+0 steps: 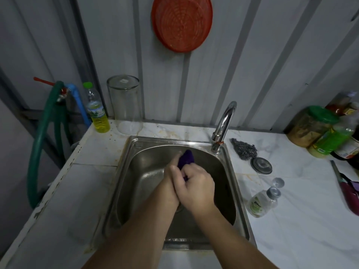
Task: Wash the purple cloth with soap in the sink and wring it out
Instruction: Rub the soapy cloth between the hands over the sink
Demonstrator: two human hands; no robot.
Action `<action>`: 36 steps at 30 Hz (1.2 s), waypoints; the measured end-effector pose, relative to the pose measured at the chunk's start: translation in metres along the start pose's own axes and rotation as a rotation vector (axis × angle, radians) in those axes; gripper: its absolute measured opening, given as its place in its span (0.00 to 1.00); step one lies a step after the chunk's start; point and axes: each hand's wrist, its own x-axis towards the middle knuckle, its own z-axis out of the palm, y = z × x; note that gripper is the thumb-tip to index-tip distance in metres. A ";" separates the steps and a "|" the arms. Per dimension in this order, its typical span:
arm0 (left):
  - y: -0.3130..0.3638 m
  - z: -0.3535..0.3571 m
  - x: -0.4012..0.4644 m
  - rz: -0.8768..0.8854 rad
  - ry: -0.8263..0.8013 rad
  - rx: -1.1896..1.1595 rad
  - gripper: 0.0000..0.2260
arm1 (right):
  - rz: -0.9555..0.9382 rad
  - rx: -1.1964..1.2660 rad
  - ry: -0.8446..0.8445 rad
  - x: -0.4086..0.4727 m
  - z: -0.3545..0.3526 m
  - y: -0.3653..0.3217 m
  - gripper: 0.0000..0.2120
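Both my hands are together over the steel sink [134, 191], gripping the purple cloth [186, 157]. My right hand [196, 188] is a closed fist around the near end of the cloth. My left hand [172, 174] lies under and behind it, fingers wrapped on the cloth, partly hidden by the right. A bunched purple end sticks out beyond my fingers toward the back of the basin. The chrome tap [223, 125] stands at the back right rim; I see no water stream. A bottle of yellow liquid [97, 111] stands at the back left corner.
A small clear bottle [261, 203] lies on the white counter right of the sink, with a steel scourer [245, 149] and a round metal lid [261, 165] behind it. Jars and bottles [318, 131] crowd the far right. A tall glass [125, 102] stands behind the sink. A green hose [38, 150] hangs left.
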 end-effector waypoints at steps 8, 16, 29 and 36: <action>0.011 0.039 0.026 -0.204 0.280 -0.022 0.11 | 0.535 -0.037 -0.146 0.050 -0.005 0.061 0.24; 0.015 0.037 0.038 -0.080 0.244 0.034 0.20 | 0.006 0.142 -0.012 0.022 -0.008 0.031 0.23; 0.017 0.040 0.025 -0.264 0.274 -0.260 0.28 | 0.984 1.384 -0.119 0.011 -0.029 0.058 0.16; 0.004 0.023 0.028 -0.196 0.189 -0.053 0.14 | 0.851 1.114 -0.040 0.017 -0.043 0.053 0.07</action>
